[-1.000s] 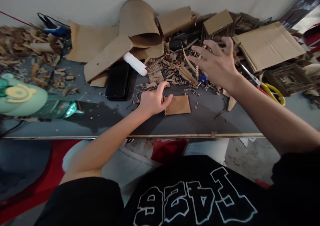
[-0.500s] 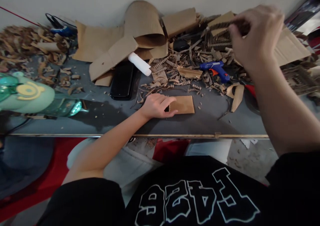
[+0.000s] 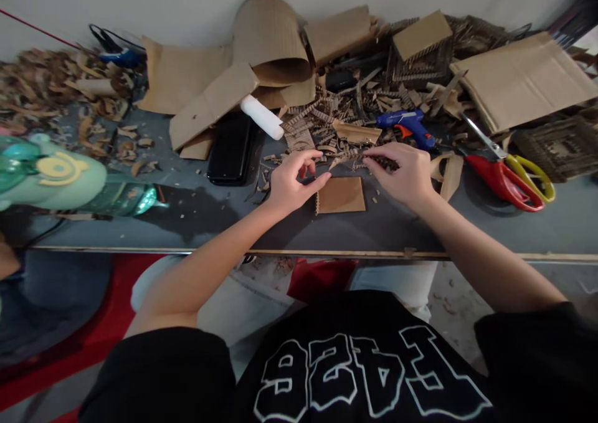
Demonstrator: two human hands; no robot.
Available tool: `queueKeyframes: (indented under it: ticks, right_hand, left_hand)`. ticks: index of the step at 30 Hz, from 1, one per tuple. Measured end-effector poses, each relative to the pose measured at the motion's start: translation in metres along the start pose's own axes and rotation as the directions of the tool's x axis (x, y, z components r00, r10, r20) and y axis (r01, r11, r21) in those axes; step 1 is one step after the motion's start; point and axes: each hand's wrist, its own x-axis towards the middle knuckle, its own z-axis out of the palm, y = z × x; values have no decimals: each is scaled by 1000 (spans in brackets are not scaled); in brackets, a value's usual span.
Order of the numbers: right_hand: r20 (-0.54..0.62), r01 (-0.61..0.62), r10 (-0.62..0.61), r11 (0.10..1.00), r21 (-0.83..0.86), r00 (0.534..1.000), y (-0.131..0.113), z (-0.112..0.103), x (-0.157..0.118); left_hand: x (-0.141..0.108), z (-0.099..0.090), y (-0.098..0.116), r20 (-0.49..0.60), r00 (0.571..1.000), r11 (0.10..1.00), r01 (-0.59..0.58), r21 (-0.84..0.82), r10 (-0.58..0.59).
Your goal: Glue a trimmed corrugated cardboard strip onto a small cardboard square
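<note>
A small rectangular piece of cardboard (image 3: 341,195) lies flat near the table's front edge, with a ridged strip along its left side. My left hand (image 3: 296,183) hovers by its upper left corner, thumb and fingers apart and nothing between them. Just beyond the upper right corner, my right hand (image 3: 404,172) pinches a thin corrugated cardboard strip (image 3: 385,162), mostly hidden by the fingers. Behind the hands sits a blue glue gun (image 3: 407,128) with an orange trigger, among loose corrugated scraps (image 3: 343,158).
Scissors (image 3: 507,174) with red and yellow handles lie at right, below a large cardboard sheet (image 3: 523,80). A black phone-like object (image 3: 230,152), a white cylinder (image 3: 261,118) and a curved cardboard roll (image 3: 268,37) stand left of centre. A green bottle (image 3: 70,174) lies far left.
My right hand has come down from the back right to beside the small cardboard piece, bringing the strip. My left hand has lifted off the piece and opened.
</note>
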Motion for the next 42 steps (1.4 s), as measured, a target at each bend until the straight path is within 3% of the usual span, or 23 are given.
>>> queueKeyframes:
  ticks: [5, 9, 12, 15, 18, 21, 25, 29, 35, 38, 42]
  right_hand:
    - [-65, 56, -56, 998, -2, 996, 0, 5, -5]
    - [-111, 86, -85, 996, -3, 990, 1, 6, -7]
    - [-137, 99, -96, 995, 18, 986, -1, 5, -8]
    - [-87, 55, -51, 997, 48, 995, -5, 3, -10]
    - [-51, -1, 6, 995, 99, 999, -10, 0, -10]
    - [-20, -70, 74, 984, 167, 997, -12, -3, -9]
    - [33, -152, 149, 958, 243, 988, -16, -7, -8]
    - [83, -159, 142, 952, 262, 986, -21, -7, -9]
    - [81, -258, 245, 914, 314, 966, -24, -4, -7]
    - [160, -333, 296, 888, 319, 942, -23, -5, -9]
    - [232, -333, 275, 903, 271, 933, -23, -8, -17]
  left_hand:
    - [7, 2, 2, -81, 985, 988, -153, -15, 151]
    - [10, 4, 4, -148, 971, 979, -196, -50, 186]
    - [11, 3, 7, -147, 982, 985, -136, -109, 119]
    - [12, 4, 8, -112, 993, 977, 11, -214, -36]
    - [12, 9, 4, -60, 974, 932, 192, -309, -220]
    - [12, 15, -2, 8, 945, 861, 301, -409, -327]
    - [11, 17, -2, 71, 940, 826, 329, -458, -335]
    - [12, 15, 4, 92, 939, 816, 335, -471, -332]
    - [11, 13, 6, 93, 960, 842, 275, -464, -263]
    - [10, 13, 8, 105, 967, 870, 253, -422, -231]
    - [13, 16, 9, 106, 961, 894, 277, -353, -256]
